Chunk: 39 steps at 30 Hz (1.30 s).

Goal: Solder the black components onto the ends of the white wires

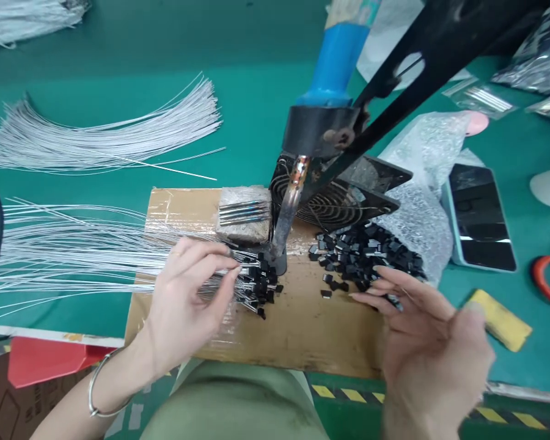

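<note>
My left hand (195, 293) lies over a bundle of thin white wires (87, 250), its thumb and index finger pinched together beside the black-tipped wire ends (261, 284). Whatever lies in that pinch is too small to make out. My right hand (421, 324), palm turned up and fingers apart, is at the lower edge of a pile of small black parts (366, 250); a small dark piece rests against its fingers. Between the hands, a soldering iron (293, 201) with a blue handle points down from a black bracket. Both hands are above a brown cardboard sheet (302, 336).
Another white wire bundle (119, 134) lies at the upper left. Behind the iron are a black fan (334, 195) and a block (244, 229) with metal strips. To the right are a phone (481, 217), yellow sponge (502, 319), bubble wrap (421, 165) and red-handled pliers (543, 281).
</note>
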### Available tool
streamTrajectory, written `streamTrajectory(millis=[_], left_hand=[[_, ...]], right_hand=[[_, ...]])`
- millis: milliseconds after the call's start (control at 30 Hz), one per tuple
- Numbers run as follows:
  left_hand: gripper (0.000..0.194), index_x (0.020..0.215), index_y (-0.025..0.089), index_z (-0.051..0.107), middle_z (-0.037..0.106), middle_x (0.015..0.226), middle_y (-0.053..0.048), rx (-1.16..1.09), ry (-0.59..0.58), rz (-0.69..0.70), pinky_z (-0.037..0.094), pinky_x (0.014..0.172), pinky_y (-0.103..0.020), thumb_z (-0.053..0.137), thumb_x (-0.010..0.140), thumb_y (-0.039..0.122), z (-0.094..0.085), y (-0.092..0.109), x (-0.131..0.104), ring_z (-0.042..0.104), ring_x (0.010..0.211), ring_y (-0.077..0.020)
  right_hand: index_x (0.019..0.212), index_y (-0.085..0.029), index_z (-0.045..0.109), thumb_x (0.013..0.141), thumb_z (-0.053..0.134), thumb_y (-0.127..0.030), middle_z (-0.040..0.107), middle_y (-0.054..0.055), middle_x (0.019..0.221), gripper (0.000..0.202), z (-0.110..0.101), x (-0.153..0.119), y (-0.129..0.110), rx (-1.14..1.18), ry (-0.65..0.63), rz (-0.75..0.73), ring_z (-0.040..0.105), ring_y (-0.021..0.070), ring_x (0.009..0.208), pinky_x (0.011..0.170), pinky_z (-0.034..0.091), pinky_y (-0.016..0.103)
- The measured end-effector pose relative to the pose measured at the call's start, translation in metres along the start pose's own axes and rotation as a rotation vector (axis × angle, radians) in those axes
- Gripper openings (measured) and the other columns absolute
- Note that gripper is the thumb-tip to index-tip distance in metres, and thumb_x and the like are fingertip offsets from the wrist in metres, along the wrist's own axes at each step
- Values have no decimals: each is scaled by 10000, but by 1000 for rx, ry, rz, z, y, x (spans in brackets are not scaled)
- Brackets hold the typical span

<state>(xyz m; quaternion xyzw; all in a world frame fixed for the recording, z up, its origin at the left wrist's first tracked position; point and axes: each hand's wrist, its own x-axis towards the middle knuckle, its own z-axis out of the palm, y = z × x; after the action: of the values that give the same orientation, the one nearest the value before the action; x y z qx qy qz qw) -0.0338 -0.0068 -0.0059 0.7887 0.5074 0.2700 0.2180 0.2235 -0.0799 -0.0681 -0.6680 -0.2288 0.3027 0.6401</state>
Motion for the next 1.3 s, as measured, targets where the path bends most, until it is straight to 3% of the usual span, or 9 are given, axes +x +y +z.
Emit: streamTrajectory(millis=[167,267,333,433,567,767,900,1033,1300], left_hand=[[157,1028,265,724,783,1061,-72,322,121,127,499,918,-467,690,933,144,-30,-34,18,687,975,-293],[318,1295,206,682,697,1319,-188,694,28,116,464,940,-553,552,1006,191,-45,-76,57,624,1166,-412],[416,1408,117,612,609,1426,-253,796,-82,116,456,935,-578,473,1020,174,-49,-106,87,573,1248,-466],[422,1317,119,650,629,1361,-241,780,-201,194,430,980,-611,362,1009,94,-46,-142,123,565,1254,-450],[302,1094,184,706,688,1132,-187,687,-202,214,411,1045,-610,435,979,118,-37,-165,150,576,1234,-411],[197,1017,102,703,735,1103,-209,568,-196,152,448,1062,-549,534,920,127,-46,-159,162,647,1204,-407],[406,1175,53,668,750,1123,-66,401,-108,53,484,1037,-413,318,1016,182,-68,-136,153,693,1140,-209],[398,1176,41,660,766,1025,-4,284,-27,-10,524,938,-229,417,1035,324,-82,-117,145,693,969,-80],[299,1064,76,688,768,918,24,106,34,-133,548,846,-154,573,1004,345,-85,-112,150,713,891,-51]], right_hand=[[952,-147,777,988,405,-731,763,107,882,694,-1,2,13,-81,0,-7,718,277,817,778,588,485],[955,-146,767,985,421,-736,758,83,830,685,9,2,15,-69,-32,-18,718,252,749,748,561,441],[941,-148,761,979,428,-752,754,70,802,691,11,3,16,-68,-47,-17,707,237,709,719,552,418],[916,-154,753,964,450,-776,752,60,789,694,12,4,17,-62,-33,-22,691,220,669,689,545,396],[907,-147,748,974,503,-730,759,68,818,636,12,3,16,-61,-28,-44,691,215,661,670,550,391],[865,-137,754,996,560,-647,763,78,824,561,15,1,15,-67,-8,-97,695,205,634,626,564,381],[836,-138,753,995,577,-631,770,86,849,546,14,1,16,-55,-16,-99,700,201,639,621,569,372],[842,-132,768,1002,575,-618,770,82,826,547,13,1,17,-74,-31,-94,702,197,644,628,564,359],[828,-140,786,1006,610,-584,766,70,783,510,14,0,16,-101,-35,-96,685,193,644,631,552,350]])
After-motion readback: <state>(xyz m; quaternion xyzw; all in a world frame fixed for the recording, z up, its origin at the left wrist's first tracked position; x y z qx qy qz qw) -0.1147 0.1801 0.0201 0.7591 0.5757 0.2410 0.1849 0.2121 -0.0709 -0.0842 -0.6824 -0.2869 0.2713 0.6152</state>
